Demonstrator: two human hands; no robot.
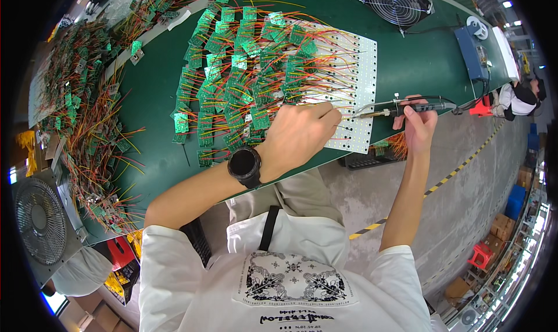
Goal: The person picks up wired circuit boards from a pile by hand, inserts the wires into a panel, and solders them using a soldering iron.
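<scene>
Shirt (209, 300); circuit boards (237, 91) on green table (410, 53); grey floor (354, 195).

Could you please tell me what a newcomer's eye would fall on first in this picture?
Probably the rows of brightly wired green circuit boards across the middle of the green table, partly over a white panel. Next, perhaps, the soldering iron in the right hand, its tip close to the left hand. A tangled heap of similar boards fills the table's left side.
</scene>
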